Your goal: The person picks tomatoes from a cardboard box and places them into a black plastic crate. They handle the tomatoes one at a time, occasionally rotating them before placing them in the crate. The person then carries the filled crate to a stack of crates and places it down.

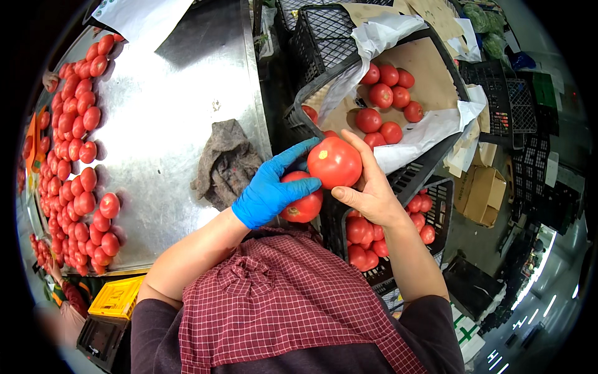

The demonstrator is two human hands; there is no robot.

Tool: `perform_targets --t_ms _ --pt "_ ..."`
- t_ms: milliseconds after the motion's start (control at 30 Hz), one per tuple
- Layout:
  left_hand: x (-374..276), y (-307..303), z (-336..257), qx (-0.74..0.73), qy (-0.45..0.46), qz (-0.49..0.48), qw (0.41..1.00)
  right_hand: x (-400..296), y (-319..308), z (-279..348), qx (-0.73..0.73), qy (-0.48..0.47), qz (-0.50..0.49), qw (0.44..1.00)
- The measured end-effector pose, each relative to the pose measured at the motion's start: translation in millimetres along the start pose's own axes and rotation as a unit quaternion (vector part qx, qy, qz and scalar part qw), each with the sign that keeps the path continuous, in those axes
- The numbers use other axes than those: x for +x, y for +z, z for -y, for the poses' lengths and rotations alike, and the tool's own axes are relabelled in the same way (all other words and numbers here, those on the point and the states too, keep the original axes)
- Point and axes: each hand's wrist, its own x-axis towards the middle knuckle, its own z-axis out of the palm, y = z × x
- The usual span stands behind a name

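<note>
My left hand [275,184], in a blue glove, holds a red tomato [302,205] low against its palm, near my checked apron. Just above and to the right, my bare right hand [371,184] grips a larger tomato [335,161] between thumb and fingers, and the gloved fingertips touch its left side. Behind both hands stands a black plastic crate [454,70] lined with paper, with several tomatoes [381,96] lying inside. A crumpled grey-brown cloth [226,163] lies on the metal table [154,121] to the left of my gloved hand.
Many tomatoes [70,187] are heaped along the table's left side. More tomatoes [366,238] fill a lower black crate beneath my right forearm. A yellow crate [117,297] stands at lower left, near another person [72,304]. An open cardboard box [481,196] sits on the floor at right.
</note>
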Motion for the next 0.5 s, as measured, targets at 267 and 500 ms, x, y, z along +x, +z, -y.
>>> perform_targets --t_ms 267,500 --pt "2 -4 12 -0.068 -0.023 -0.015 0.997 4 -10 -18 0.178 0.032 -0.090 0.979" --pt "-4 -17 30 -0.162 -0.087 -0.058 0.981 63 -102 -74 -0.010 0.152 -0.115 0.982"
